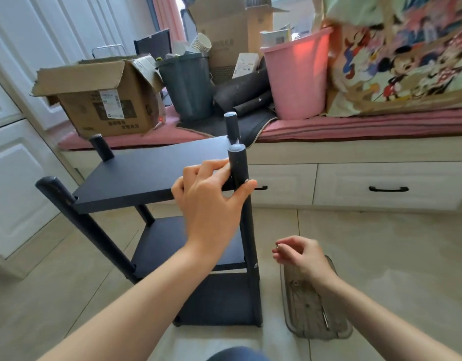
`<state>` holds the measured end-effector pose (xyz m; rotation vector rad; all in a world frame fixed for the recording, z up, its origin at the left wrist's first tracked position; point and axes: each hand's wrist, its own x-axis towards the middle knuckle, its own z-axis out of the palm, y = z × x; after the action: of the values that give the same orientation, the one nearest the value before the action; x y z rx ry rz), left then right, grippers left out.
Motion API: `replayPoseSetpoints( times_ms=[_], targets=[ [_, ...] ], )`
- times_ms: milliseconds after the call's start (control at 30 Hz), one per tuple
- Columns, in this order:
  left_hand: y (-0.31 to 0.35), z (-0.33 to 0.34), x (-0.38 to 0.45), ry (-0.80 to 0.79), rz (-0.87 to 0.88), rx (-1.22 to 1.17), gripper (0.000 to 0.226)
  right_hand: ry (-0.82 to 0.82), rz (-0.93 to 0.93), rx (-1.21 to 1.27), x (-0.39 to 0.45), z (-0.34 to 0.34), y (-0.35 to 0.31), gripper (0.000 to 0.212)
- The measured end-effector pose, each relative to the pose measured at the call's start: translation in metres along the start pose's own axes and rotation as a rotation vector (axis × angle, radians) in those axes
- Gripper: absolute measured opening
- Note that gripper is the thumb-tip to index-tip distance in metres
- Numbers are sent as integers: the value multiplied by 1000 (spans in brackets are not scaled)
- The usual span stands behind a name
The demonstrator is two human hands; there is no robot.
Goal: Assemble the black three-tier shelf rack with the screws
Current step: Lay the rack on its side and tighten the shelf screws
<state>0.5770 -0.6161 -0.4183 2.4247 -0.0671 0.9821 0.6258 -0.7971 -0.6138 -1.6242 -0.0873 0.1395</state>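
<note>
The black rack (156,175) stands upright on the tiled floor (381,256). The left hand (209,199) grips its near right post (240,168) at the top shelf. The right hand (300,256) pinches a small screw (277,246) — above a clear tray (313,308) lying beside the rack's foot.

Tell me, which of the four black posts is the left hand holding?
The near right post; the left hand grips it at the top shelf.

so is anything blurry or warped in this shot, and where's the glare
Head view: wide-angle bend curves the drawers and left cabinet doors; the printed bag at top right is smeared; window light glows through the pink bucket; the hands stay fairly sharp.
</note>
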Motion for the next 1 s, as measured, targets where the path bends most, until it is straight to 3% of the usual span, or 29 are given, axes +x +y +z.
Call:
replayPoseSetpoints(
  times_ms=[167, 300, 433, 533, 600, 700, 1000],
  targets=[
    [4, -11, 7, 17, -66, -35, 31, -6, 16, 347, -24, 14, -46, 25],
    [-11, -34, 25, 108, -194, -56, 25, -43, 26, 454, -36, 24, -70, 32],
    [-41, -65, 39, 203, -324, -98, 27, -92, 5, 431, -40, 44, -92, 17],
    [-70, -88, 41, 276, -378, -151, 11, -133, 9, 394, -39, 66, -102, 16],
    [-91, -105, 40, 283, -417, -195, 24, -163, 14, 361, -36, 86, -107, 18],
    [-126, -128, 40, 326, -496, -258, 23, -194, -3, 334, -30, 122, -114, 17],
    [-228, -181, 9, 408, -674, -609, 14, -81, -90, 118, 10, 220, -98, 10]
  ],
)
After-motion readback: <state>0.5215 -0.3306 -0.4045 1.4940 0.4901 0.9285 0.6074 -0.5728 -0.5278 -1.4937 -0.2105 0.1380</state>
